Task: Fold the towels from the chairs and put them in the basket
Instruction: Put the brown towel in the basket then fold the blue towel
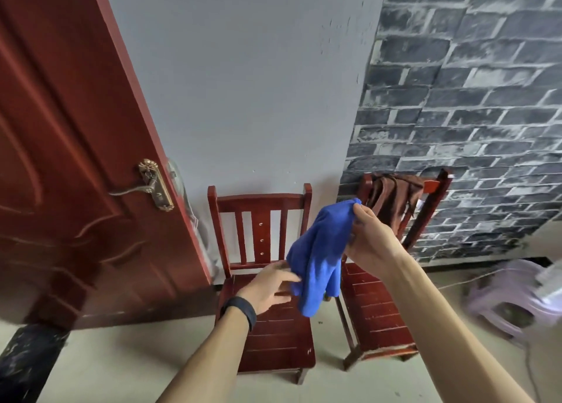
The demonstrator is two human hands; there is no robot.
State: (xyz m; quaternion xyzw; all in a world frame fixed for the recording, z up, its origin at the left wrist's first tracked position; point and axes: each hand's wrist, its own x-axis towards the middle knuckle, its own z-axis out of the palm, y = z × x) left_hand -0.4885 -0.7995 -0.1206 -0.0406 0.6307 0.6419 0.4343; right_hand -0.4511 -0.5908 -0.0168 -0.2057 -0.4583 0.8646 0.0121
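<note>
A blue towel point(319, 250) hangs bunched in the air above the gap between two red wooden chairs. My right hand point(369, 238) pinches its top corner. My left hand point(270, 284), with a dark band on the wrist, has its fingers spread and touches the towel's lower left edge, over the seat of the left chair point(273, 320). A brown towel point(392, 202) is draped over the backrest of the right chair point(377, 308). No basket is in view.
A red door point(76, 159) with a brass handle point(152, 186) stands open at the left. The chairs back onto a grey wall and a brick-pattern wall. A pale purple plastic stool point(514, 296) sits on the floor at the right.
</note>
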